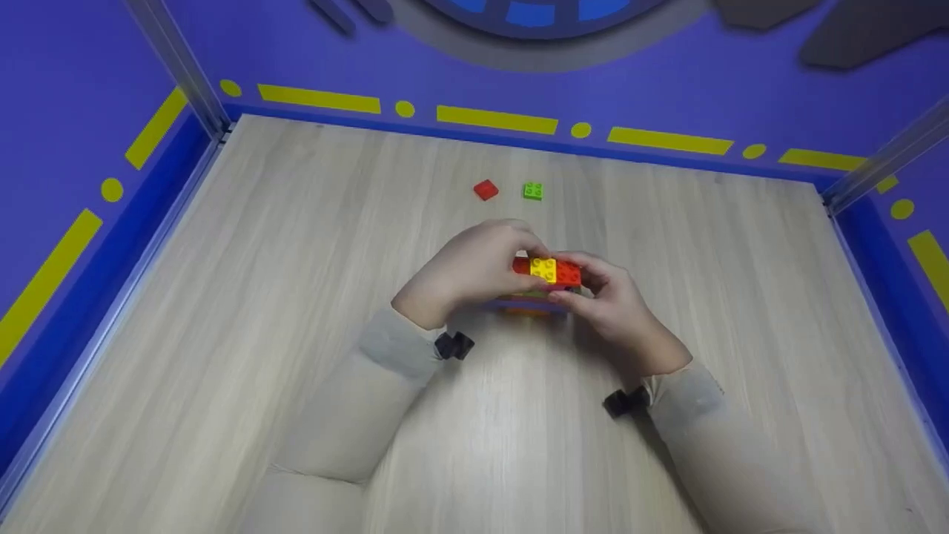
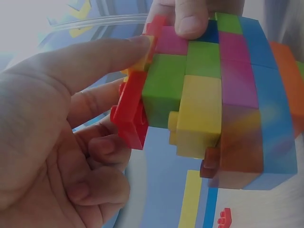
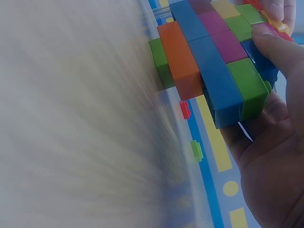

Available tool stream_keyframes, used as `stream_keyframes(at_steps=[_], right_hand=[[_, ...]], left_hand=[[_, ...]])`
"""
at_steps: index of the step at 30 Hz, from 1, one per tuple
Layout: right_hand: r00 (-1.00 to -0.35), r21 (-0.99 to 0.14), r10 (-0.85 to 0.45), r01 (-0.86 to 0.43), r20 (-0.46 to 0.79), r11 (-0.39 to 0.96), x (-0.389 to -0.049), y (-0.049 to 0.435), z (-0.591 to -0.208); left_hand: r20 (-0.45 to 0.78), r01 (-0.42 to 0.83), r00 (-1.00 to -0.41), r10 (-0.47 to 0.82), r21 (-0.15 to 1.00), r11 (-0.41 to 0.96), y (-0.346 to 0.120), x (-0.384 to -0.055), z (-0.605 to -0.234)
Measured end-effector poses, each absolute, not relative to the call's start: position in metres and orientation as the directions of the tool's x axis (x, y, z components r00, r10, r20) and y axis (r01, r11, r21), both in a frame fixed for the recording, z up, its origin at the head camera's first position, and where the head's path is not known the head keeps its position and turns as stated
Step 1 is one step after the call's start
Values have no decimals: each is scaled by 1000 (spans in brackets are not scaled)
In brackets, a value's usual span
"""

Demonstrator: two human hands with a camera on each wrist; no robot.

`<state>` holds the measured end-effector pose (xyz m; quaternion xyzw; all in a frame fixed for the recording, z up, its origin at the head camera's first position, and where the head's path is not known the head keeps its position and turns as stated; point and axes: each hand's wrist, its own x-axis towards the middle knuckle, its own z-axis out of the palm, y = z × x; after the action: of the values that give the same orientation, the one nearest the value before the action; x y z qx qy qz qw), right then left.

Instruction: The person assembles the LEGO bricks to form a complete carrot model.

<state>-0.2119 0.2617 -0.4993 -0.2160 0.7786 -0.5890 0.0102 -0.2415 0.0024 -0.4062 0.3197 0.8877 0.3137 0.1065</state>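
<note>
A stack of coloured toy building bricks (image 2: 240,85) stands over the table, with blue, orange, brown, magenta, green and yellow layers. Red bricks (image 2: 130,114) and a small yellow brick (image 1: 543,269) form its top. My left hand (image 1: 474,268) pinches the yellow brick between thumb and fingers; in the left wrist view its thumb presses the brick's side. At the stack's other end, my right hand (image 1: 614,305) grips the upper layers, its thumb lying on a dark blue brick (image 3: 259,59). The fingers hide part of the top, so I cannot tell whether the yellow brick is fully seated.
Beyond the hands lie a loose red brick (image 1: 485,190) and a light green brick (image 1: 533,190) on the wooden table (image 1: 311,245). Blue panels (image 1: 356,67) with yellow markings border the table at the back and sides.
</note>
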Motion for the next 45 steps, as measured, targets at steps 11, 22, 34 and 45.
stream_keyframes(at_steps=[11, 22, 34, 45], right_hand=[[-906, -918, -352, -327, 237, 225, -214, 262, -500], [-907, -925, -345, -324, 244, 197, -215, 263, -502], [-915, -929, -339, -302, 219, 214, -213, 262, -505], [-911, -914, -351, -315, 217, 254, -214, 262, -501]], left_hand=[[52, 516, -782, 621, 612, 599, 5, -241, -410], [10, 485, -800, 600, 599, 637, 11, -241, -412], [-20, 474, -806, 592, 578, 665, 9, -236, -410], [83, 545, -759, 645, 623, 561, 0, -248, -419]])
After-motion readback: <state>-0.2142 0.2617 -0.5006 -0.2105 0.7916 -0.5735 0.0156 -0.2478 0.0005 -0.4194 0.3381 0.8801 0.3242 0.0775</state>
